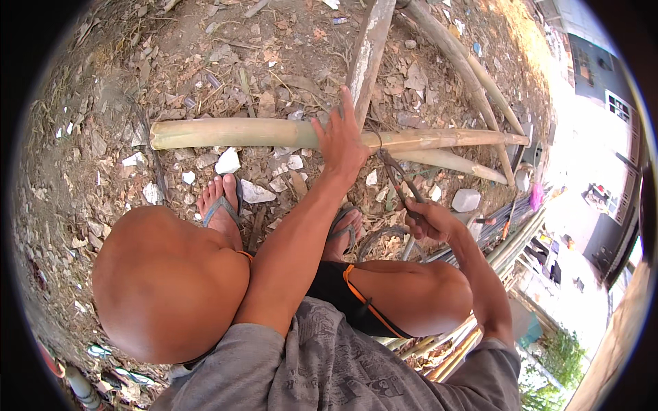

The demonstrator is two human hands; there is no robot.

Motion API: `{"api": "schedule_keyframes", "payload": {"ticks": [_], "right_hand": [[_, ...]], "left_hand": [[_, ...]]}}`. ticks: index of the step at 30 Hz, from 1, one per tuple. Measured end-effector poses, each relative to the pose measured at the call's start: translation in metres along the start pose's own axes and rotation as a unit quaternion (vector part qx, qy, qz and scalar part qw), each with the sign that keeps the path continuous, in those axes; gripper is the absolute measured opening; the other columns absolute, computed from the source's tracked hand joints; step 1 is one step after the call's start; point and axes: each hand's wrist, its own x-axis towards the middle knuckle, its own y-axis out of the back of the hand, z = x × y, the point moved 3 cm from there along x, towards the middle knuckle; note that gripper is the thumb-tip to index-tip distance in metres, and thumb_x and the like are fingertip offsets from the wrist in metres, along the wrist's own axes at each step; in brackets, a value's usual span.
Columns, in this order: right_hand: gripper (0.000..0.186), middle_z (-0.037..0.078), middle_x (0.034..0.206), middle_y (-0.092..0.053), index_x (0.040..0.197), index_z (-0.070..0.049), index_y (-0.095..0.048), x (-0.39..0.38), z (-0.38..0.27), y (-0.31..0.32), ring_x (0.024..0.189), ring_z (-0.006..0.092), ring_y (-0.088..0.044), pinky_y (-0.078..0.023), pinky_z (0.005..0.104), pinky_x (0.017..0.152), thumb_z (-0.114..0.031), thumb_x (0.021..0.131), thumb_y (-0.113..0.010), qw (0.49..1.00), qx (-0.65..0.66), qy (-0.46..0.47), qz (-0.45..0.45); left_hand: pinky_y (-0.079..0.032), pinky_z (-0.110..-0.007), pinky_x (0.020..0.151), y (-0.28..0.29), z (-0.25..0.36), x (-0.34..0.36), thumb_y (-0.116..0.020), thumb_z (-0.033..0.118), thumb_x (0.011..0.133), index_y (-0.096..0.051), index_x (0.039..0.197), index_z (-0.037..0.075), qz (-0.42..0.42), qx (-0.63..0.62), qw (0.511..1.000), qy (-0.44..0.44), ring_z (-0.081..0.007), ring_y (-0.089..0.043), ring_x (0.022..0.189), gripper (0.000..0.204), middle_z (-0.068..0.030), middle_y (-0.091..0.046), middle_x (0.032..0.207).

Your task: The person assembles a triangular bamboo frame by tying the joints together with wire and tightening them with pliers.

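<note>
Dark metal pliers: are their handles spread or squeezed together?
Spread: a clear gap shows between the handles of the dark metal pliers, held in the right hand. Whether their tips are shut, I cannot tell.

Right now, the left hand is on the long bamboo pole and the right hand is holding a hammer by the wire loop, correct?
Not quite: the head view shows the right hand holding pincers, not a hammer, by the wire loop. The left hand is on the long bamboo pole.

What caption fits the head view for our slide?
Left hand on a long, pale, round bamboo pole, right hand gripping dark, long-handled metal pincers at a thin, dark wire loop.
</note>
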Motion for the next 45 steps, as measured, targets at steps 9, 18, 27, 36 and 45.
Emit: {"api": "schedule_keyframes", "payload": {"ticks": [9, 18, 27, 36, 45], "right_hand": [[0.048, 0.02, 0.11, -0.072, 0.145, -0.002, -0.05, -0.005, -0.041, -0.001, 0.083, 0.0281, -0.075, -0.064, 0.0417, 0.072, -0.034, 0.111, -0.057, 0.955, 0.233, -0.135, -0.124], [0.045, 0.003, 0.078, -0.063, 0.128, -0.007, -0.058, 0.008, -0.001, -0.03, 0.062, 0.0166, -0.063, -0.051, 0.0319, 0.055, -0.046, 0.108, -0.065, 0.829, 0.478, -0.146, -0.251], [0.062, 0.017, 0.096, -0.064, 0.138, 0.0, -0.05, -0.023, -0.058, 0.008, 0.069, 0.0409, -0.068, -0.055, 0.0579, 0.071, -0.023, 0.087, -0.075, 0.873, -0.381, 0.215, 0.215], [0.023, 0.004, 0.078, -0.058, 0.119, -0.005, -0.061, 0.007, -0.006, 0.0, 0.058, 0.0207, -0.06, -0.05, 0.0319, 0.052, -0.022, 0.104, -0.067, 0.973, 0.124, -0.139, -0.136], [0.036, 0.009, 0.08, -0.073, 0.105, 0.002, -0.068, -0.009, -0.068, 0.016, 0.067, 0.0174, -0.071, -0.056, 0.0362, 0.064, -0.033, 0.105, -0.068, 0.994, -0.108, 0.025, 0.022]], "left_hand": [[-0.014, -0.07, 0.128, -0.007, -0.006, 0.005, -0.099, 0.026, 0.069, 0.004, 0.172, 0.012, 0.025, -0.004, 1.0, -0.003, -0.0411, -0.047, 0.146, 0.146, -0.0232, -0.05, 0.153], [-0.014, -0.069, 0.128, -0.014, -0.01, 0.013, -0.099, 0.023, 0.069, 0.003, 0.172, 0.012, 0.024, 0.011, 1.0, -0.004, -0.0405, -0.046, 0.147, 0.146, -0.0233, -0.048, 0.155], [-0.013, -0.07, 0.127, -0.009, -0.006, 0.004, -0.088, 0.008, 0.073, -0.002, 0.173, 0.012, 0.047, -0.027, 0.998, -0.014, -0.0418, -0.053, 0.141, 0.132, -0.0259, -0.051, 0.148], [-0.013, -0.071, 0.127, -0.007, -0.008, 0.0, -0.088, 0.006, 0.072, -0.005, 0.173, 0.011, 0.058, -0.039, 0.997, -0.032, -0.0413, -0.053, 0.141, 0.13, -0.0265, -0.052, 0.147], [-0.015, -0.071, 0.127, -0.013, -0.014, 0.009, -0.095, 0.014, 0.07, -0.002, 0.173, 0.012, 0.064, 0.009, 0.998, -0.009, -0.04, -0.052, 0.142, 0.139, -0.0217, -0.052, 0.15]]}}
